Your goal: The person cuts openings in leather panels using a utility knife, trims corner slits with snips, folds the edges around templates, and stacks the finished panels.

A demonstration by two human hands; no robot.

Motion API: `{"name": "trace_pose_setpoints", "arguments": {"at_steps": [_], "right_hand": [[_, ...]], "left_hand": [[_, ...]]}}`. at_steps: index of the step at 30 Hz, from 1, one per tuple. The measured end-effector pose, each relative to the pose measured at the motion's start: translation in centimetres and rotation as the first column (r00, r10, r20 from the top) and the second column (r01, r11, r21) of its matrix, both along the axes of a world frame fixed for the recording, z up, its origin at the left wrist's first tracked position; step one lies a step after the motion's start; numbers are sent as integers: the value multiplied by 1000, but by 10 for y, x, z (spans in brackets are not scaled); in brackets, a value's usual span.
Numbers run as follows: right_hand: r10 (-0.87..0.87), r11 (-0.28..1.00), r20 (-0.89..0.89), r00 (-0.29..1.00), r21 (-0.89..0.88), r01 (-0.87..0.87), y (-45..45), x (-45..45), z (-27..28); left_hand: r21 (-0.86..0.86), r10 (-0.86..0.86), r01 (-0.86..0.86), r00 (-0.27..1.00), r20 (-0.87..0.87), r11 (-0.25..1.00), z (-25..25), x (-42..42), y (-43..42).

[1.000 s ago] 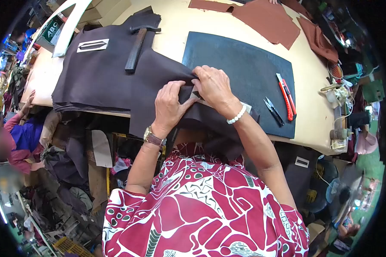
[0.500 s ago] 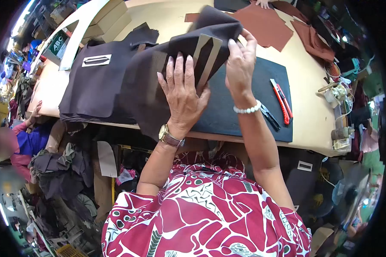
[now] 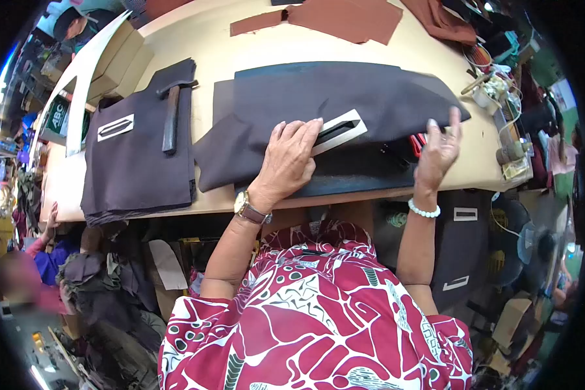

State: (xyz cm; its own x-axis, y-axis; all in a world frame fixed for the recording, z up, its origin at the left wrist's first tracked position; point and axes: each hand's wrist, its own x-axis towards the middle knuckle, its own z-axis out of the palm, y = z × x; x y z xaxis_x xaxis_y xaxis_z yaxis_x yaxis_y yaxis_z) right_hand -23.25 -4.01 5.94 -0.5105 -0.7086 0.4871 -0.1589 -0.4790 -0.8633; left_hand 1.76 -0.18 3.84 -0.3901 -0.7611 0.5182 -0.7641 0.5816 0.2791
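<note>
The left hand (image 3: 286, 159) has its fingers together, bent over the dark brown fabric panel (image 3: 273, 91) at the near end of a pale slotted patch (image 3: 351, 132); whether they pinch or only press, I cannot tell. The right hand (image 3: 439, 156) is unclenched, fingers spread and holding nothing, by the panel's right corner; contact there is unclear.

0.5 s ago the panel stood raised, its corner in the right hand. Now it lies across the cutting mat (image 3: 331, 186), covering most of it, so the piece has been spread out with its patch face up.

The cloth is matt and supple, creased beyond the left fingertips; the patch is a flat, smooth-looking strip around a long dark slot with a pointed end. Just left of the right fingers, a red cutter (image 3: 417, 144) shows partly from under the fabric.

Well left of the left fingers, 1 hammer (image 3: 171, 120) with a dark handle rests on a layered stack of similar panels (image 3: 136, 172). Far beyond both hands lie flat reddish-brown fabric pieces (image 3: 351, 19).
</note>
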Motion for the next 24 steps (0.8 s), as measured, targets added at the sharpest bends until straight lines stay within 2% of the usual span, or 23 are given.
{"name": "trace_pose_setpoints", "arguments": {"at_steps": [1, 2, 5, 7, 8, 10, 13, 20, 24], "right_hand": [[-106, 994, -57, 993, -28, 104, 2, -12, 0], [-347, 928, -397, 850, -14, 372, 10, -23, 4], [-530, 842, -663, 529, -334, 424, 24, -11, 33], [-227, 974, -678, 699, -155, 166, 29, 9, 34], [-44, 996, -786, 617, -80, -30, 28, 15, 33], [207, 969, -825, 526, 96, -230, 26, 32, 16], [353, 924, -804, 479, 218, -314, 16, 40, -8], [352, 925, -803, 480, 219, -311, 15, 43, -6], [419, 899, -802, 425, 303, -315, 17, 43, -19]], "left_hand": [[33, -30, 29, 999, 26, 999, -1, 1, -1], [48, -44, 42, 999, 32, 998, -1, 1, -2], [127, -41, 32, 997, 68, 991, -1, -1, -2], [153, -44, 31, 996, 83, 988, 2, -3, -1], [165, -43, 27, 995, 91, 986, 4, -4, -1], [98, -58, 51, 996, 66, 994, 6, -5, 0], [81, -55, 49, 996, 74, 996, 2, -4, -1], [154, -88, 88, 996, -9, 984, 9, 0, 6], [150, -59, 53, 998, 36, 987, 2, 3, 6]]}}
